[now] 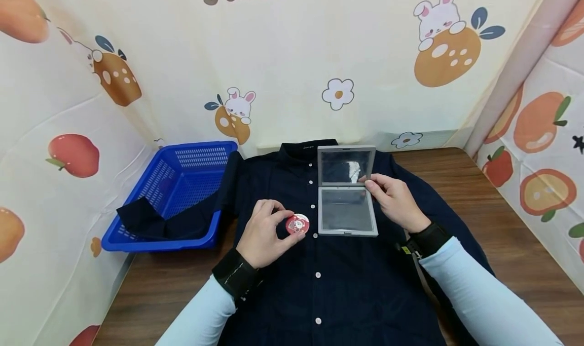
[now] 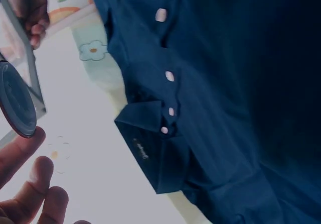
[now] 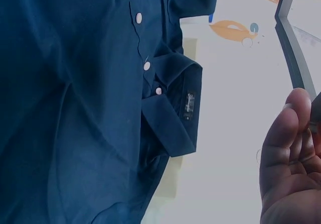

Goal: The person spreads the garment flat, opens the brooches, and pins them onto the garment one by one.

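My left hand (image 1: 264, 234) pinches a small round red badge (image 1: 297, 224) with a cartoon picture between thumb and index finger; its rounded edge and dull back (image 2: 16, 101) show in the left wrist view. To its right, my right hand (image 1: 398, 200) holds a clear hinged case (image 1: 347, 212) with a grey frame by its right side near the hinge. The case stands unfolded, with a small pale patch in its upper panel. Both hands are above a dark navy button-up shirt (image 1: 292, 285) with white buttons, spread out with its collar at the back.
A blue plastic basket (image 1: 159, 245) stands at the left, with one shirt sleeve (image 1: 187, 219) draped into it. The wooden table (image 1: 456, 184) shows on both sides of the shirt. A printed cloth (image 1: 292, 57) with fruit and rabbits hangs behind and at the sides.
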Available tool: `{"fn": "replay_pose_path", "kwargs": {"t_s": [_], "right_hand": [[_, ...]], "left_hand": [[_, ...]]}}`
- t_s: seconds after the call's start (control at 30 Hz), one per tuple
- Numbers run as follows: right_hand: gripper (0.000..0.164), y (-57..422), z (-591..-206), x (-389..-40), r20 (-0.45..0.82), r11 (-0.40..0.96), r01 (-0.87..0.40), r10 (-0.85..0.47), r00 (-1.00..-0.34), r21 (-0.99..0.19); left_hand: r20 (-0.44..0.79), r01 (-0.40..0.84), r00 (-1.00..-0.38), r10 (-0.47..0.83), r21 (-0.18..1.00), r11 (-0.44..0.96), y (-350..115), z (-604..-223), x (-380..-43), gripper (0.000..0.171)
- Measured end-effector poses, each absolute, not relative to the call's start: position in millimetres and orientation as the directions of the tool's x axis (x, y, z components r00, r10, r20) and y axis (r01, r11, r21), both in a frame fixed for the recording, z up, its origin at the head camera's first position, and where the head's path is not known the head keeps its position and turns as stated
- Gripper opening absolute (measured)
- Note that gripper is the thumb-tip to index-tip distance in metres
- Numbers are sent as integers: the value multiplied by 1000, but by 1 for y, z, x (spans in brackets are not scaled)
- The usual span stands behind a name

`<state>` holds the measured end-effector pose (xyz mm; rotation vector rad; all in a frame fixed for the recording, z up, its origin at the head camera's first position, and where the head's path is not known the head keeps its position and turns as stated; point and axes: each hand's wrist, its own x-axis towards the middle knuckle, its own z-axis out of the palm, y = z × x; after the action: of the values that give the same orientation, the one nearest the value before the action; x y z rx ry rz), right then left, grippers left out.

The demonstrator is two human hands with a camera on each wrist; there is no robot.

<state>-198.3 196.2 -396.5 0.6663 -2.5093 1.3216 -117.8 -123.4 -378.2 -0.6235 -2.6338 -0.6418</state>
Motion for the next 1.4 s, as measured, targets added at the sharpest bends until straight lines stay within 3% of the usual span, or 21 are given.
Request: {"fn": "replay_pose_path", "kwargs": {"t_s": [0.47, 0.77, 1.03, 1.27, 1.4], "right_hand": [[29, 210, -404, -196, 385, 523, -461, -255, -887, -716], [29, 213, -405, -196, 375, 517, -455, -258, -890, -725], [28, 213, -403, -196, 369, 519, -448, -255, -894, -728], [27, 213, -404, -196, 355, 522, -429, -242, -903, -737], [26, 210, -400, -192, 374, 529, -443, -238, -896, -724]], "left_hand": [[233, 417, -900, 368, 219, 882, -135, -419, -125, 46], [146, 436, -897, 417, 144, 888, -141, -434, -127, 42], [72, 414, -910, 408, 153, 897, -141, -439, -129, 43], [100, 431, -902, 420, 167, 887, -142, -438, -129, 53], [139, 420, -907, 397, 250, 872, -141, -434, -126, 58]]}}
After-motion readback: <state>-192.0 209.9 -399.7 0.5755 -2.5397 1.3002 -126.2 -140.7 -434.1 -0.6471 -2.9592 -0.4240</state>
